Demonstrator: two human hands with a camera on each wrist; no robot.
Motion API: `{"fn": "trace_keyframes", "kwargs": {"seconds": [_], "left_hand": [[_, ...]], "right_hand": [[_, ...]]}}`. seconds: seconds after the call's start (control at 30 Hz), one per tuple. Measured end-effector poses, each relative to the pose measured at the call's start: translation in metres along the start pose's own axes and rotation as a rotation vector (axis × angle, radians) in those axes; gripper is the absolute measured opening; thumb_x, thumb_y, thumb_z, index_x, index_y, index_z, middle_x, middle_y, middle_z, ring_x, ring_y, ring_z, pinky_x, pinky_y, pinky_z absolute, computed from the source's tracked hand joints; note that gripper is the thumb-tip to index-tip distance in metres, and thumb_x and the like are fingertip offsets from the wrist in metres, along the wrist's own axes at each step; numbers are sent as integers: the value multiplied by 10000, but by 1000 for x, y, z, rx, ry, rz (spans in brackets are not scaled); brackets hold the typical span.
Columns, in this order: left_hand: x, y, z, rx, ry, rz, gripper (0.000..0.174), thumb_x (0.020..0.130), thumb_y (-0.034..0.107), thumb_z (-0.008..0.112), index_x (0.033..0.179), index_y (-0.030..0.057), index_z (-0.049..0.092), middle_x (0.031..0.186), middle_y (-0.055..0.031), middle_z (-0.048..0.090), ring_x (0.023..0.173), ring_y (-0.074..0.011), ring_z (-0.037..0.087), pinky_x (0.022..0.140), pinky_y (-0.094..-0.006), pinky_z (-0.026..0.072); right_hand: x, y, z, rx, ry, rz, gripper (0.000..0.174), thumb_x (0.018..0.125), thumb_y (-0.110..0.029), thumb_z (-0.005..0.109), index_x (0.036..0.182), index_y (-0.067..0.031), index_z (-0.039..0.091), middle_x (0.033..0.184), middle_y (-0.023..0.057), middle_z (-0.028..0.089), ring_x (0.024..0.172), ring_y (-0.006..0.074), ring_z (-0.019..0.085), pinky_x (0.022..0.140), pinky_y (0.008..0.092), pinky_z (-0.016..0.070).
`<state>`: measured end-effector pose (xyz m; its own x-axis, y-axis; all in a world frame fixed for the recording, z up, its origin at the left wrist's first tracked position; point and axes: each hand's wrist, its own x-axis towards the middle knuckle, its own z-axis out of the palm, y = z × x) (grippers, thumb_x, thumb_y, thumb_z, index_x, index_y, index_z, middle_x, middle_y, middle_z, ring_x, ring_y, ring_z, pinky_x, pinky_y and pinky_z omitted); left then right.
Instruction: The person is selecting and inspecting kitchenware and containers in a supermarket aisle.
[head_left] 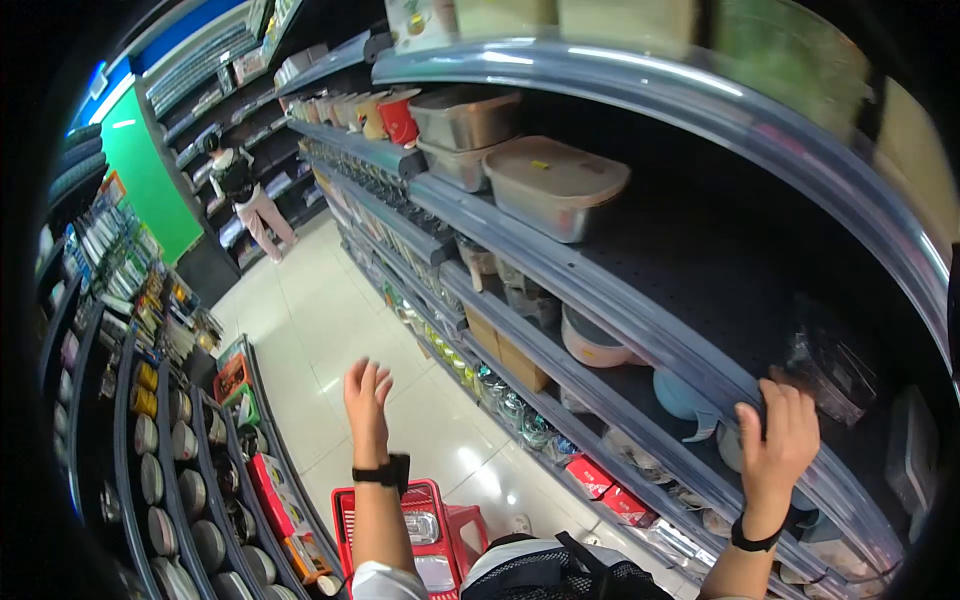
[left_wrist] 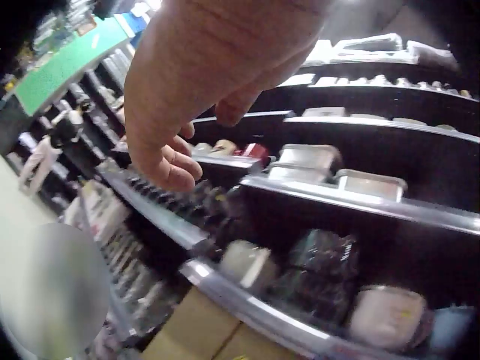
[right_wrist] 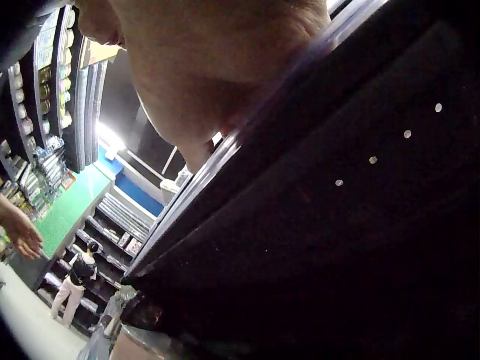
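Observation:
My right hand [head_left: 782,440] rests on the clear front edge [head_left: 690,352] of a dark shelf, its fingers laid over the strip. Just beyond its fingertips lies a dark item in clear plastic wrap [head_left: 832,370]. A pale lidded box [head_left: 912,450] stands further right. Out over the aisle, my left hand [head_left: 368,410] hangs in the air with fingers loosely extended, holding nothing. Along the same shelf to the left sits a rectangular metal container [head_left: 555,185] with a beige lid, beside two stacked containers [head_left: 465,120]. The left wrist view shows these containers [left_wrist: 304,161] beyond the left hand [left_wrist: 217,82].
A red basket [head_left: 343,515] is below my left arm, with clear packages inside. Lower shelves carry a pink pot [head_left: 592,340], a blue pot [head_left: 682,395] and red boxes [head_left: 610,490]. Racks of round tins [head_left: 160,530] line the left. Another person [head_left: 250,195] stands at the aisle's far end.

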<state>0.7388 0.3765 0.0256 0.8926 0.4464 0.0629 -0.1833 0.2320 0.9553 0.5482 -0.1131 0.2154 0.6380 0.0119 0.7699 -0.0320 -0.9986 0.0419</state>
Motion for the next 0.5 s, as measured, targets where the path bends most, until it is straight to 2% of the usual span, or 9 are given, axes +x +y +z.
{"fn": "trace_keyframes", "kwargs": {"seconds": [0.1,0.17,0.3,0.33,0.4,0.5], "left_hand": [[12,59,98,37,-217,135,435,1025,267,620,1353,-7,543,1254,-108,618,1081,-193,638,886,-301,529],[16,93,156,130,-285,229,448,1031,324,611,1323,-15,577,1201,-86,641,1057,-162,628,872,-286,509],[42,133,243,350,-361,369,529,1016,418,617,1197,-78,657,1045,-102,697,979,-139,617,833,-296,486],[43,143,261,351,-367,377,529,1016,418,617,1197,-78,657,1045,-102,697,979,-139,617,833,-296,486],[44,158,290,550,-317,302,629,974,508,646,1127,-100,685,989,-124,709,935,-170,623,829,-319,488],[65,156,316,722,-281,255,653,926,529,688,1099,-100,697,986,-141,715,920,-208,627,844,-341,489]], "right_hand": [[0,5,-3,40,10,6,416,841,-348,739,1057,0,665,1107,155,684,1014,356,629,797,426,495],[-1,7,-4,43,24,7,417,840,-351,739,1056,-2,665,1109,154,684,1017,353,629,796,423,495],[-3,13,-4,56,45,-1,421,844,-368,736,1059,-12,667,1132,151,681,1028,351,630,799,419,498],[-3,15,-3,46,61,-13,424,846,-374,734,1062,-14,668,1139,149,681,1032,352,630,801,418,500],[-5,17,-3,54,56,-1,431,846,-378,736,1069,-14,671,1148,150,679,1036,352,630,806,418,504],[-4,19,-5,58,65,-18,432,836,-368,748,1065,-10,671,1155,155,676,1039,345,633,810,409,511]]}}
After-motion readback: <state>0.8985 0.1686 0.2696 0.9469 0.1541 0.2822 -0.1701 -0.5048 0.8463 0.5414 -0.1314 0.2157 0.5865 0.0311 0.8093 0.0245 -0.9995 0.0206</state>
